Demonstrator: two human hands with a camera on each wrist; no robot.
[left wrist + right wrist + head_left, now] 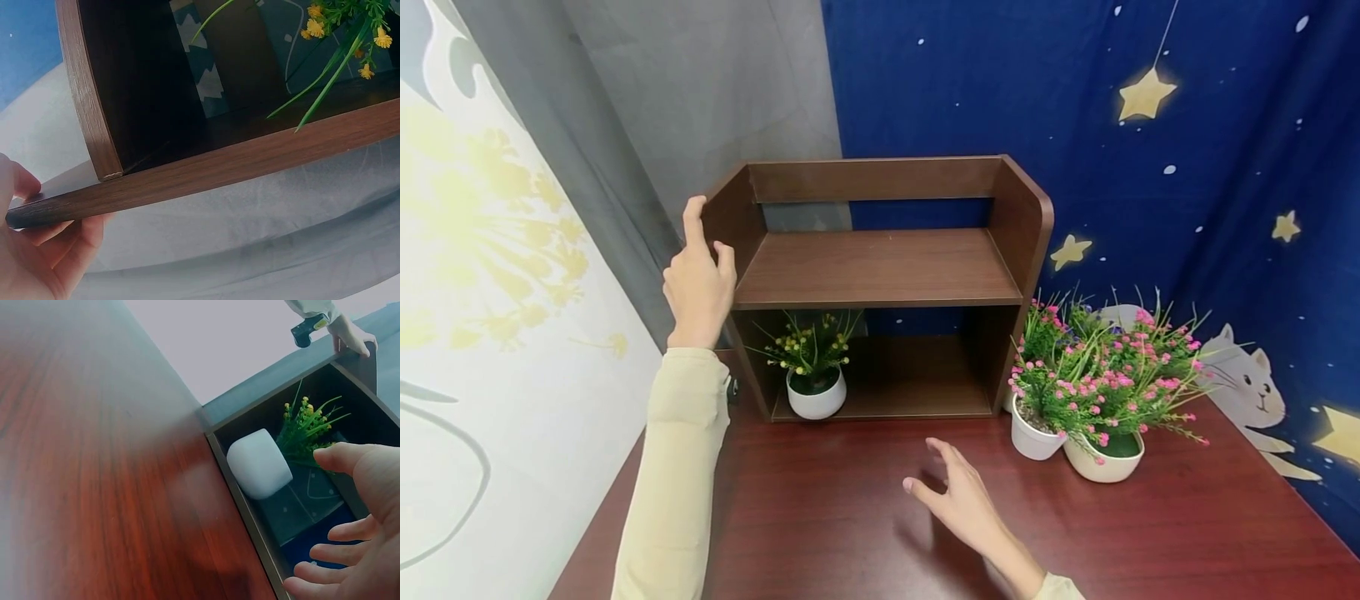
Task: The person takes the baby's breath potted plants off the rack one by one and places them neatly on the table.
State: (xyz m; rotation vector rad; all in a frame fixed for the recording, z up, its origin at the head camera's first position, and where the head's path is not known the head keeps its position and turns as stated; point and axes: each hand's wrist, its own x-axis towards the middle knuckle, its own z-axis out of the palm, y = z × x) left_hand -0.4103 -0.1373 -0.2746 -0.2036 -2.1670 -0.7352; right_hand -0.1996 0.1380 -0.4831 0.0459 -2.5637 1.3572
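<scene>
A brown wooden desk shelf (pixel 880 267) with two levels stands on the table. My left hand (pixel 700 287) grips the upper edge of its left side panel. In the left wrist view the thumb lies on one face of the panel (pixel 156 190) and the fingers on the other. A white pot (pixel 817 395) with a yellow-flowered plant (pixel 808 346) sits at the left of the lower level. My right hand (pixel 958 500) hovers over the table in front of the shelf, fingers spread and holding nothing.
Right of the shelf, pink-flowered plants stand close together in a white pot (pixel 1036 429) and a cream pot (pixel 1105 458). Behind hang a grey curtain (pixel 715 75) and a blue curtain (pixel 1000 75) with stars. A white patterned panel (pixel 497 333) borders the reddish-brown table (pixel 820 517) at left.
</scene>
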